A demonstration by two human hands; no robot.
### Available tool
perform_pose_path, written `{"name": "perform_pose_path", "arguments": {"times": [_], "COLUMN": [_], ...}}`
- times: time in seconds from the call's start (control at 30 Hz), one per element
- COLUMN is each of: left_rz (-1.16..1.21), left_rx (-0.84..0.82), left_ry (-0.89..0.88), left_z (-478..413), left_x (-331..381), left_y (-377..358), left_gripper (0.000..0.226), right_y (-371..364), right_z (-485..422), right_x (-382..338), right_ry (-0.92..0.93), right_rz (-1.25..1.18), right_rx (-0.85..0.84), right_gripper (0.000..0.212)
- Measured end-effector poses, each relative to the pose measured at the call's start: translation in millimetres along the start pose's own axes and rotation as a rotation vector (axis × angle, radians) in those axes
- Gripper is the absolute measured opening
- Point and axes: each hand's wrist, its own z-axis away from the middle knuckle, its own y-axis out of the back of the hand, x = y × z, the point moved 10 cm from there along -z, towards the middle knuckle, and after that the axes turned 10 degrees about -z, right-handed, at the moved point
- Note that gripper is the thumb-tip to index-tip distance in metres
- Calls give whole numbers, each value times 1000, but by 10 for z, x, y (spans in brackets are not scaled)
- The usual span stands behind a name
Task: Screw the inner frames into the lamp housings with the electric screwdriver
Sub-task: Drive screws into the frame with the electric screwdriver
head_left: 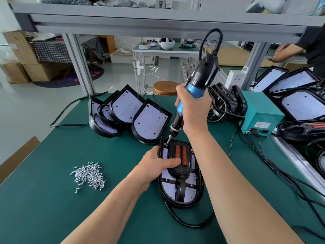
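Observation:
A black lamp housing (197, 194) lies flat on the green mat in front of me, its white LED board facing up. A black inner frame (182, 170) with two orange strips sits inside it. My left hand (156, 165) grips the housing's left edge, thumb pressing on the frame. My right hand (194, 111) grips the blue and black electric screwdriver (195, 88), held tilted. Its bit (169, 139) touches the housing's far left corner.
A pile of several silver screws (89, 175) lies left of the housing. Several more housings (133, 113) lean at the back left and on the right (299, 106). A teal power box (260, 113) with black cables stands at right. Another person's arm (288, 51) is at far right.

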Motion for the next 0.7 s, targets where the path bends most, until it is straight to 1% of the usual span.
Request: {"name": "perform_pose_path", "arguments": {"times": [0.17, 0.3, 0.4, 0.5, 0.6, 0.7], "left_rz": [9, 12, 9, 12, 26, 14], "left_rx": [-8, -11, -13, -8, -15, -22], "left_ry": [-4, 1, 1, 7, 20, 32], "left_z": [-7, -28, -36, -41, -44, -43], "left_x": [-15, -33, -46, -67, -82, -88], "left_y": [1, 5, 11, 11, 6, 5], "left_gripper": [55, 49, 44, 43, 44, 45], "right_y": [122, 53, 1, 2, -61, -175], "right_z": [-29, -34, -13, 16, 53, 115], "right_x": [41, 47, 59, 58, 59, 71], "right_ry": [-12, 5, 8, 8, 0, -34], "right_rz": [-15, -13, -11, -22, -20, -27], "right_rx": [38, -3, -29, -35, -113, -235], "right_gripper": [14, 19, 15, 16, 18, 12]}}
